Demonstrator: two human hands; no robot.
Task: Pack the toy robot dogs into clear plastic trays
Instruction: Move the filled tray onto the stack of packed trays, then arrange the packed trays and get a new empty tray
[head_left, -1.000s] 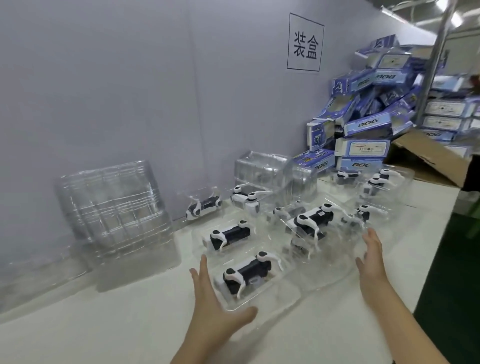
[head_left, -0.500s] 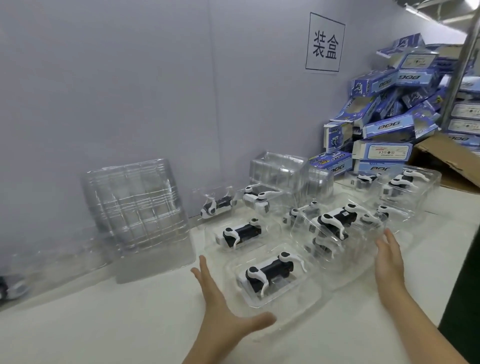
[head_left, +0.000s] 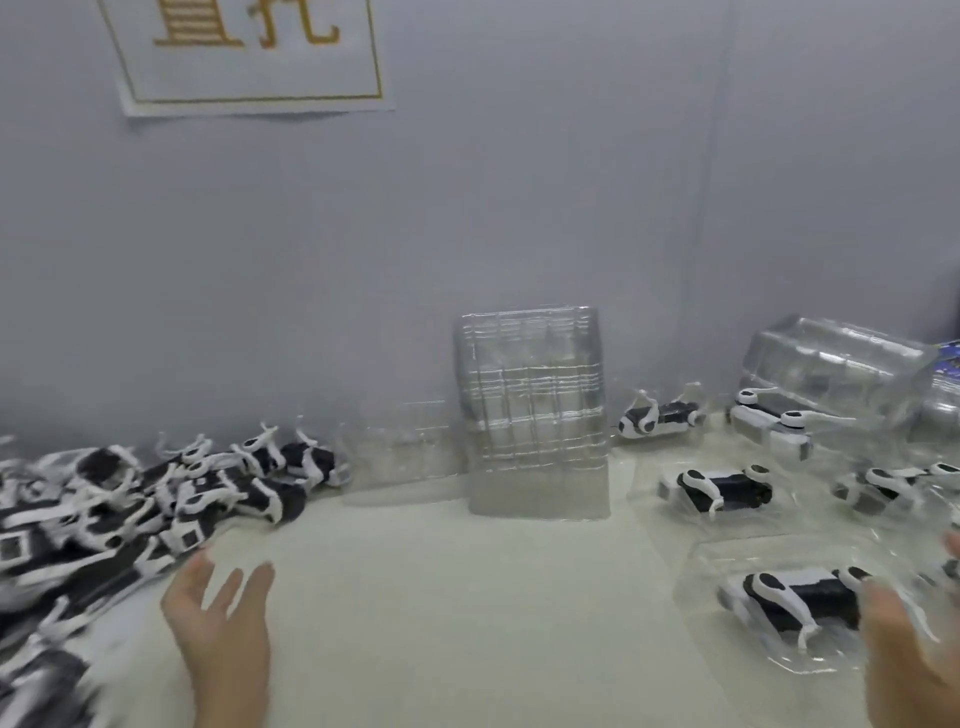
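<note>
Clear tray (head_left: 712, 567), near right: toy dog (head_left: 800, 598) is seated, long axis left-right. Dog pile (head_left: 130, 512) noted left. Left hand (head_left: 223, 626) and right hand (head_left: 905, 662) are splayed, nothing gripped.

On the table (head_left: 441, 597), a stack of clear trays (head_left: 532, 410) stood by the wall (head_left: 519, 208), a pile of toy robot dogs (head_left: 156, 499) left of it, dogs in trays (head_left: 719, 488) right of it, the left hand (head_left: 223, 618) and right hand (head_left: 904, 654) spread before it.

Bare left hand (head_left: 222, 626), right hand (head_left: 909, 670); wrists seemingly bare.
</note>
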